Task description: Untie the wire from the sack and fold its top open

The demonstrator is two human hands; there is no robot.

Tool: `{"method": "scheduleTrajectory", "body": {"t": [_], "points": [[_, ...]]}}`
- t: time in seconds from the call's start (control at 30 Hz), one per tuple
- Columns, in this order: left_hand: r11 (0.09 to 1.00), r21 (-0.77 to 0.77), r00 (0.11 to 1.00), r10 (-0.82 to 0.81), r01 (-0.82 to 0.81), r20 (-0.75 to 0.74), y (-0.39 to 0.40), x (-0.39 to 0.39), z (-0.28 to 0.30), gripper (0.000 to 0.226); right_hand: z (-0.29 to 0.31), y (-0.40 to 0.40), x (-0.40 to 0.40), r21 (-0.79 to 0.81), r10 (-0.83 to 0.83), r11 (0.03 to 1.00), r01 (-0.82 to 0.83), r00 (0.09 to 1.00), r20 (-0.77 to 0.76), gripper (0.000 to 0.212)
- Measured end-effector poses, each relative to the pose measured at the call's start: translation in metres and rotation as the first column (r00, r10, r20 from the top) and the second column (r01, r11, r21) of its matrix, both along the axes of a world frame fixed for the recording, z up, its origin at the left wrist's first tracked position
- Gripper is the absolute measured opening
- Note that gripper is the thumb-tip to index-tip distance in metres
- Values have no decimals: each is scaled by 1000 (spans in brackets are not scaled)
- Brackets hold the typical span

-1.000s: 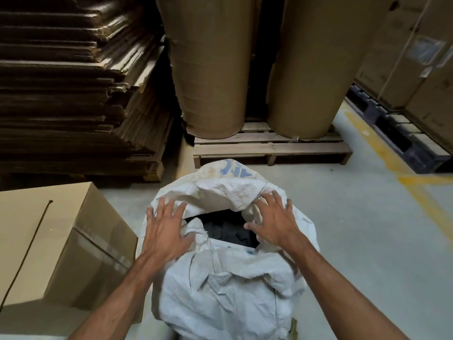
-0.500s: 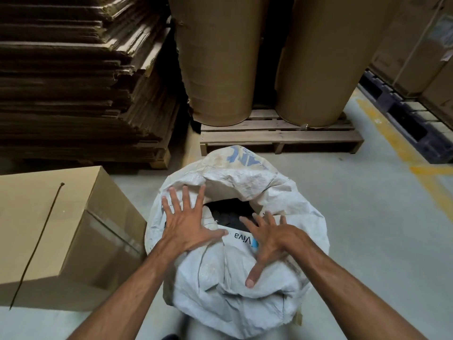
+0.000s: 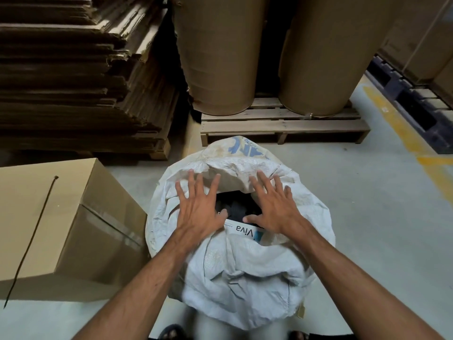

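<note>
A white woven sack (image 3: 245, 278) stands on the floor in front of me, its top rolled outward and its mouth open on dark contents and a white "Viva" packet (image 3: 245, 232). My left hand (image 3: 199, 209) lies flat on the left rim with fingers spread. My right hand (image 3: 274, 207) lies flat on the right rim, fingers spread toward the far fold. Neither hand grips anything. A long dark wire (image 3: 34, 236) lies across the top of the cardboard box (image 3: 103, 231) to the left, apart from the sack.
Stacked flat cardboard sheets (image 3: 73, 82) fill the far left. Two big brown paper rolls (image 3: 220, 52) stand on a wooden pallet (image 3: 282, 128) just behind the sack. A dark pallet (image 3: 411, 104) with boxes and yellow floor lines lie at the right.
My right hand moved from the near fold up to the far right rim. My left hand slid slightly forward on the left rim. The sack's mouth looks a little wider.
</note>
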State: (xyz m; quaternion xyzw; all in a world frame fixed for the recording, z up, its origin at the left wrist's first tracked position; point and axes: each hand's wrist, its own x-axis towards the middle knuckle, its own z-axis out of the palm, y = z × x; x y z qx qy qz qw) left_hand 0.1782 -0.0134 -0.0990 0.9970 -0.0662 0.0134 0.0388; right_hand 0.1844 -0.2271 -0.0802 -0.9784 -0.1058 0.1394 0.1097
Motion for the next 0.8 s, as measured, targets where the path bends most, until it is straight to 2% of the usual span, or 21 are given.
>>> {"method": "scheduleTrajectory", "body": {"t": [0.13,0.33,0.47,0.67,0.8], "points": [[998,-41,999,43,-43,-7,4,9,-5,112,-9,-3,20,12,-62,998,62,998,19,110],[999,-21,998,38,-39,-43,12,13,-7,103,-16,1,34,25,-67,997,68,997,-23,106],[999,-25,998,23,-25,-64,18,7,-5,102,-15,7,29,19,-54,998,54,999,6,101],[991,-129,999,-44,48,32,18,-13,9,101,-3,6,7,22,-57,998,56,997,52,95],[989,-135,995,-42,55,95,16,-35,17,96,10,9,-17,21,-62,998,60,991,116,94]]}}
